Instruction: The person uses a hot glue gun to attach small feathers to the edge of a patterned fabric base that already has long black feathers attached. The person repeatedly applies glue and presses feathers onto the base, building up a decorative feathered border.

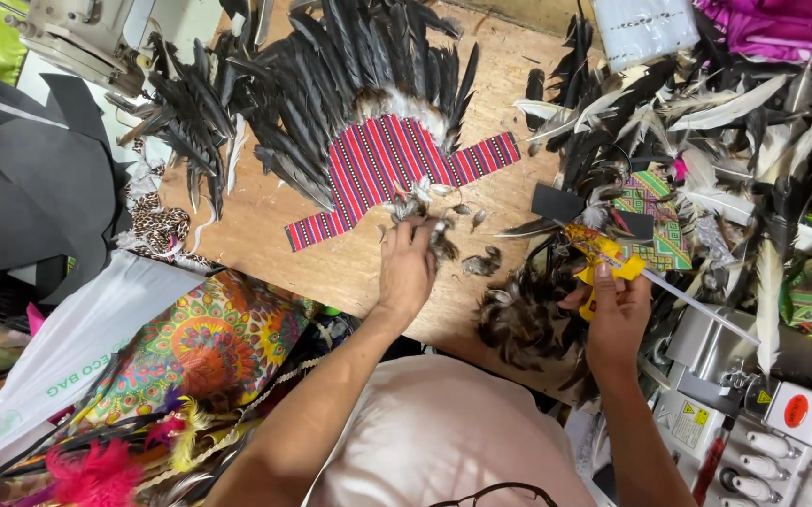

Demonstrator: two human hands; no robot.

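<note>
A feather headdress piece (396,155) lies on the wooden table (265,211): a red striped cloth base with a fan of dark feathers above it. My left hand (408,268) pinches small brown feathers (441,239) at the lower edge of the striped cloth. My right hand (617,314) grips a yellow glue gun (603,255), its clear glue stick pointing out to the right. A heap of small dark feathers (518,314) lies between my hands.
Big black and white feathers (706,131) pile up at the right over patterned cloth. A sewing machine (82,33) stands top left, grey sheets (30,178) beside it. A white plastic bag (77,343), colourful fabric and pink feathers lie lower left. A white machine (763,422) sits lower right.
</note>
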